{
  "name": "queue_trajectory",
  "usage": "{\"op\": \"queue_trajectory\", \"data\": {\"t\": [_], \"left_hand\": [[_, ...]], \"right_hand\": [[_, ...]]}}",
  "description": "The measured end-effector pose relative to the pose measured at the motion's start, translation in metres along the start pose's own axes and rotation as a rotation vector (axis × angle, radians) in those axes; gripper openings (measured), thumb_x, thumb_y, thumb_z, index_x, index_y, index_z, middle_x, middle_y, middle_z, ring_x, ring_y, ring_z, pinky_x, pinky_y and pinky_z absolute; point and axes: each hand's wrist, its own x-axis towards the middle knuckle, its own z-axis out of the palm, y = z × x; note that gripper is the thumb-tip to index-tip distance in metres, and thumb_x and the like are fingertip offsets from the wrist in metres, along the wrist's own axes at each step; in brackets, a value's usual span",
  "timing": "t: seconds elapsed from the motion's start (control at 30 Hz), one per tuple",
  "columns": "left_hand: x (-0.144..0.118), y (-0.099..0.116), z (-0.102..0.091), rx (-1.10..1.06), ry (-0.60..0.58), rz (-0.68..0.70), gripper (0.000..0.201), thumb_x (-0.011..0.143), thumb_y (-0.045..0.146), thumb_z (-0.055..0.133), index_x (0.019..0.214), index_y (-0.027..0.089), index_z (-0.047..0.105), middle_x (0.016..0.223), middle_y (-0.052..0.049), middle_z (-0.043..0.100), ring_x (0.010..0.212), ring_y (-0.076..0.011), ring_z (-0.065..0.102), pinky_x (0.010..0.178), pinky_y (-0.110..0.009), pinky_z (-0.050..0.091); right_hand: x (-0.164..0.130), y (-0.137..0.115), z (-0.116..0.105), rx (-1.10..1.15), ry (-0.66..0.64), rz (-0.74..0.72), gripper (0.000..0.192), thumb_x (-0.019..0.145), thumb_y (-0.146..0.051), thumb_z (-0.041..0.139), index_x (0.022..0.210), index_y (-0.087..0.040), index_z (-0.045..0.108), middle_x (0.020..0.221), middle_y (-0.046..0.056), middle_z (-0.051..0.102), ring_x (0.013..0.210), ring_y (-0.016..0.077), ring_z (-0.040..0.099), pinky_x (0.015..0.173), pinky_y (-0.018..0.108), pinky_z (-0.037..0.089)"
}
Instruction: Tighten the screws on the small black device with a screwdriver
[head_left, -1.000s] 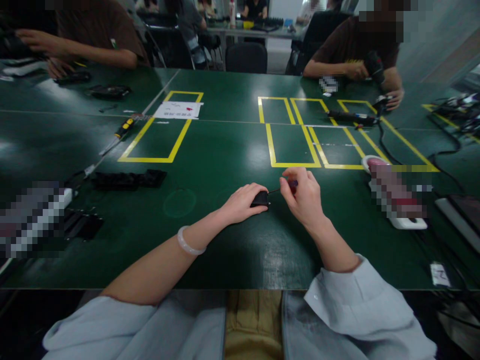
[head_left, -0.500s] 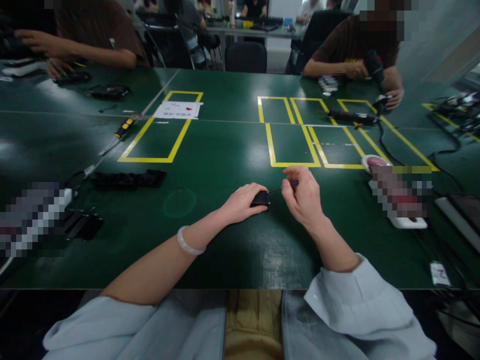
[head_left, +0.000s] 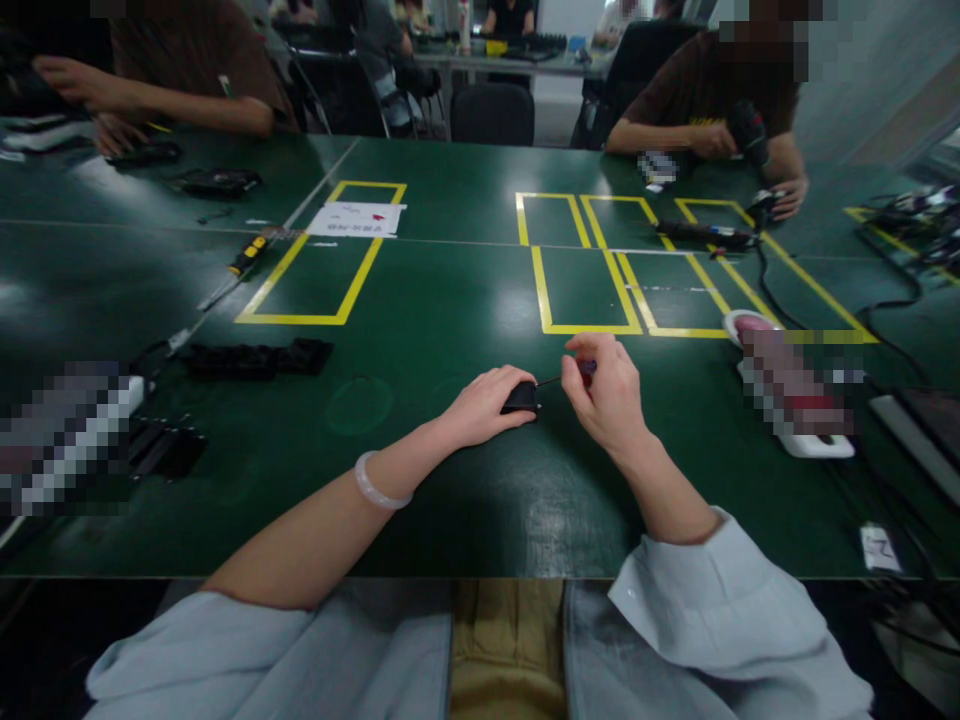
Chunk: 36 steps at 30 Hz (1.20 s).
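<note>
One black part (head_left: pixel 520 398) lies under the left hand's (head_left: pixel 484 405) clamped fingertips; right hand (head_left: pixel 609 397) pinches one screwdriver (head_left: pixel 573 373), tip seemingly touching it.

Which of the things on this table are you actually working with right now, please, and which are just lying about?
In use:
- left hand pressing down a small black part
- right hand holding a thin screwdriver, tip at that part

Lying about:
- yellow-handled screwdriver
- black strips
- white paper sheet
- yellow tape boxes
</note>
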Motion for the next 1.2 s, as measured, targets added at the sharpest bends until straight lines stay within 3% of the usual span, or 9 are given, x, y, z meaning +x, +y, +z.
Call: {"op": "queue_trajectory", "data": {"t": [0.47, 0.77, 1.2], "left_hand": [[0.0002, 0.0005, -0.0001, 0.006, 0.002, -0.006, 0.035, 0.085, 0.036, 0.064, 0.116, 0.023, 0.052, 0.113, -0.006, 0.06, 0.104, -0.0244, 0.057, 0.091, -0.04, 0.045], [0.0004, 0.0008, -0.0002, 0.004, 0.002, -0.004, 0.036, 0.085, 0.036, 0.064, 0.115, 0.023, 0.052, 0.112, -0.006, 0.06, 0.104, -0.0244, 0.057, 0.091, -0.04, 0.045], [0.0003, 0.0012, -0.0005, -0.003, -0.005, -0.011, 0.037, 0.085, 0.036, 0.064, 0.117, 0.023, 0.052, 0.114, -0.006, 0.06, 0.106, -0.0248, 0.057, 0.093, -0.04, 0.045]], "right_hand": [[-0.0014, -0.0009, -0.0021, 0.059, -0.032, 0.028, 0.019, 0.088, -0.022, 0.046, 0.106, -0.021, 0.05, 0.08, 0.001, 0.057, 0.073, 0.0176, 0.055, 0.073, 0.036, 0.047], [-0.0009, -0.0003, -0.0011, 0.017, -0.017, 0.005, 0.016, 0.09, -0.032, 0.051, 0.103, -0.022, 0.051, 0.081, 0.001, 0.058, 0.07, 0.0164, 0.053, 0.072, 0.034, 0.045], [-0.0005, 0.0015, -0.0006, 0.028, -0.007, 0.001, 0.015, 0.091, -0.023, 0.045, 0.104, -0.021, 0.052, 0.08, 0.002, 0.058, 0.071, 0.0173, 0.054, 0.073, 0.035, 0.045]]}}
